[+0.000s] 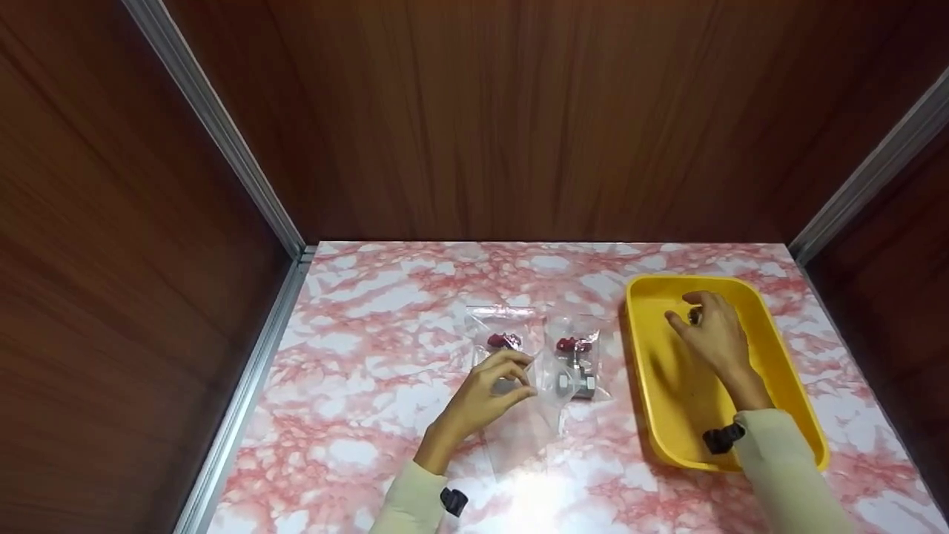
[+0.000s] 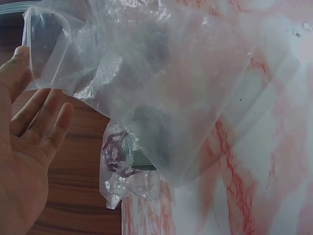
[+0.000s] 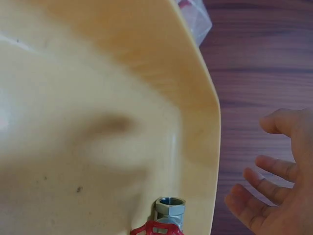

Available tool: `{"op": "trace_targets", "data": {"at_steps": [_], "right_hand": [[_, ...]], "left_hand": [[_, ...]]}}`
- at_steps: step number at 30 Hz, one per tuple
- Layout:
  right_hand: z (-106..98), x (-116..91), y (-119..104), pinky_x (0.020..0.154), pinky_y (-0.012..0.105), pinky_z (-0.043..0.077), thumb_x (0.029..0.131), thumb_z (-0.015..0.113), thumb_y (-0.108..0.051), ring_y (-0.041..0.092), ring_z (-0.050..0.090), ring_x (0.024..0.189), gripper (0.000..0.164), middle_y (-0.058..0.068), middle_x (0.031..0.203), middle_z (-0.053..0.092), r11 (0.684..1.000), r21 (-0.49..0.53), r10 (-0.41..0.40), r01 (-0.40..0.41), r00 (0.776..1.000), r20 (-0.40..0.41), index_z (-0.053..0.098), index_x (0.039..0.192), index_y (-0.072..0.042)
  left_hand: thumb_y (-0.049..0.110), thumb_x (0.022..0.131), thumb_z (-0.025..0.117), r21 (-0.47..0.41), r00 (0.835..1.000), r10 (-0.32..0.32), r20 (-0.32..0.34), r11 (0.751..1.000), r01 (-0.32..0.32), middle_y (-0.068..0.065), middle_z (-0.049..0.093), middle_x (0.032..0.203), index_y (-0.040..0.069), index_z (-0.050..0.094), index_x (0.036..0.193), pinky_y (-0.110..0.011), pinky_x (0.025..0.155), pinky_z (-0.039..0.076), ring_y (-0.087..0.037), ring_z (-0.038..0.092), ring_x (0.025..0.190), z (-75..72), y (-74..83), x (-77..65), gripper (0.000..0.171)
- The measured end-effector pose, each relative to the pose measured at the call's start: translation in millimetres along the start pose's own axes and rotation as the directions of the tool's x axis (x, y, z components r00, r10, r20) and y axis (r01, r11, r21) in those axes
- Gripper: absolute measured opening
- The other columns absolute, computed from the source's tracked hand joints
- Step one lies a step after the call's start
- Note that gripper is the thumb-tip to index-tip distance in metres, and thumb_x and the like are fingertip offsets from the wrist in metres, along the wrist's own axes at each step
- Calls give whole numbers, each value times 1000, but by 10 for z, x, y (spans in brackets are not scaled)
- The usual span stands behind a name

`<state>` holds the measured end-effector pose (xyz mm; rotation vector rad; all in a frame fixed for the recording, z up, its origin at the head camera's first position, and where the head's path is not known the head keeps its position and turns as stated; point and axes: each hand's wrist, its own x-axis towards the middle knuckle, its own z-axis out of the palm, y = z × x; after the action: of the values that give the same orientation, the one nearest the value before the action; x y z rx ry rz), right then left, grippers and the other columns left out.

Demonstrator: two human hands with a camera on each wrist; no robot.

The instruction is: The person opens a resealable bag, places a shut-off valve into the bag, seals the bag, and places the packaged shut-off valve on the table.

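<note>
My left hand (image 1: 480,394) pinches the zip edge of a clear plastic bag (image 2: 195,83) between thumb and fingers; the bag hangs over the table and looks empty. Behind and beside it lie two clear bags, each with a red-handled valve: one bagged valve (image 1: 504,342) is partly covered by the hand, the other bagged valve (image 1: 577,363) lies to its right. Over the yellow tray (image 1: 678,415), my right hand (image 1: 713,334) hovers with fingers spread and bent, holding nothing. A loose metal valve (image 3: 170,211) with a red handwheel sits in the tray's far end, below that hand.
The tray stands on the right of a red-and-white marbled table (image 1: 356,386). Brown wood-grain panels (image 1: 474,126) enclose the back and both sides, with metal rails (image 1: 222,141) at the corners.
</note>
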<state>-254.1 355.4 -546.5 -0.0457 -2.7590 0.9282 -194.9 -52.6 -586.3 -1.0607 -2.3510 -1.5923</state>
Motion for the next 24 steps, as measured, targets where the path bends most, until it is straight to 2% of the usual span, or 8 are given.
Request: {"op": "trace_targets", "data": {"at_steps": [7,12,19,24], "right_hand": [[-31,85,95,97,68,49,103,69,-39,50,55,121,60,32,139,55,999,-16,37,-36,999,28,57,140,6],[-39,140,172,103,73,43,102,69,-39,55,45,132,62,35,146,49,998,-27,61,-60,998,34,55,141,7],[-41,199,303,108,72,38,102,69,-38,57,40,134,64,38,149,45,995,-56,84,-82,996,31,53,143,8],[-62,218,390,112,74,32,103,68,-38,60,36,138,65,39,151,43,993,-63,102,-100,994,28,51,144,9]], "left_hand": [[26,99,78,-7,1000,-10,3,1000,10,-16,67,135,8,70,95,-41,97,63,-31,69,116,-2,-9,-3,20],[26,99,77,3,1000,-13,14,1000,13,-19,66,135,8,70,96,-38,99,62,-29,69,117,-16,-5,-13,20],[26,100,77,15,1000,-12,17,1000,12,-8,66,136,9,69,96,-34,99,61,-23,69,114,-29,-1,-18,19],[26,100,76,24,1000,-6,18,1000,5,-7,66,136,9,69,96,-30,101,60,-23,69,118,-34,-8,-18,19]]}}
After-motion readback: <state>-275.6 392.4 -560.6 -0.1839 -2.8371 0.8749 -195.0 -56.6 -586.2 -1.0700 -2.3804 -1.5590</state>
